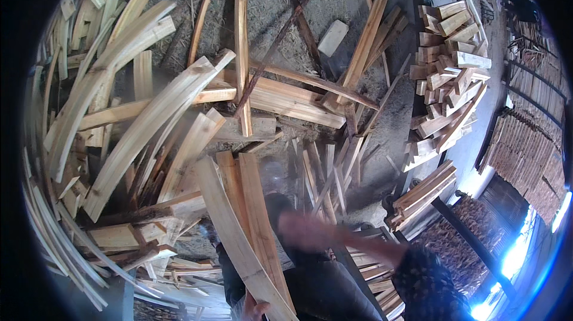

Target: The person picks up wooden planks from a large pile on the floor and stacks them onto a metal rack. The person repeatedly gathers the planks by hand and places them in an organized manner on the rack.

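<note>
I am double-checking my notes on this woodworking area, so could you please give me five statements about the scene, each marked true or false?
1. The left hand is at the lower end of a long pale plank. True.
2. The right hand shows sharp and clear. False: it is blurred.
3. The piled short wood pieces are at the picture's left. False: they are at its right.
4. A pale block lies on the littered ground. True.
5. The right sleeve is plain white. False: it is dark and patterned.
</note>
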`<control>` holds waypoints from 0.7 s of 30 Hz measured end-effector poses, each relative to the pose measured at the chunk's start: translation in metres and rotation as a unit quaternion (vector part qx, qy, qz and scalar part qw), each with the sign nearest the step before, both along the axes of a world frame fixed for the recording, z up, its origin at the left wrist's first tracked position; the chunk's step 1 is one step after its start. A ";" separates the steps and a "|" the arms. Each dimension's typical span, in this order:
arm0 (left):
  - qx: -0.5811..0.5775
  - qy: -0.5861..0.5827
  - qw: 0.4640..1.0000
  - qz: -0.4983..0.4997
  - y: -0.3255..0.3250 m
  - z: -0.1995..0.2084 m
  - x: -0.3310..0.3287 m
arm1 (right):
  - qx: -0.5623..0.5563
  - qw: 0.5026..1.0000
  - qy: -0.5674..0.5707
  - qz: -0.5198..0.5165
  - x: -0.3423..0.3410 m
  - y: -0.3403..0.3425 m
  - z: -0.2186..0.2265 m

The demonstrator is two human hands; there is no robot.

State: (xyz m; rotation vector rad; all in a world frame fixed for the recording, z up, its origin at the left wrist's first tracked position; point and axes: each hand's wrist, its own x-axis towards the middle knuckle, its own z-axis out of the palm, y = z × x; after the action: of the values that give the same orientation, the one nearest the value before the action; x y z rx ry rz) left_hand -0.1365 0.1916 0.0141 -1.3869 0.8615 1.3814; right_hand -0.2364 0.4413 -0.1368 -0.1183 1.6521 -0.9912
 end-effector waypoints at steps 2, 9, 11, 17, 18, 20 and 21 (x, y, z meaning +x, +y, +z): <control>-0.004 -0.019 1.000 0.001 0.003 -0.003 0.006 | 0.218 0.949 0.200 0.107 -0.083 0.026 -0.081; -0.007 -0.060 0.998 -0.010 0.011 -0.024 0.004 | 0.390 0.893 0.224 0.030 -0.163 0.052 -0.191; -0.009 -0.066 0.998 -0.012 0.012 -0.031 0.003 | 0.378 0.888 0.247 0.082 -0.153 0.063 -0.195; -0.005 -0.066 0.997 -0.027 0.012 -0.044 -0.006 | 0.380 0.863 0.329 0.053 -0.121 0.069 -0.203; -0.003 -0.064 0.997 -0.030 0.011 -0.045 -0.008 | 0.374 0.881 0.286 0.044 -0.118 0.068 -0.198; 0.000 -0.058 0.998 -0.034 0.010 -0.051 -0.010 | 0.349 0.902 0.251 0.032 -0.115 0.073 -0.188; 0.002 -0.056 0.998 -0.036 0.011 -0.051 -0.012 | 0.345 0.915 0.206 0.041 -0.119 0.073 -0.174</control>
State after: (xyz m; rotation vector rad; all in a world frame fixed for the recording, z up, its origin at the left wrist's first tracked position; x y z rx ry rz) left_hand -0.1481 0.2028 -0.0365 -1.4032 0.8280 1.2386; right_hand -0.3558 0.5143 -0.3107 0.0860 2.2778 -0.2769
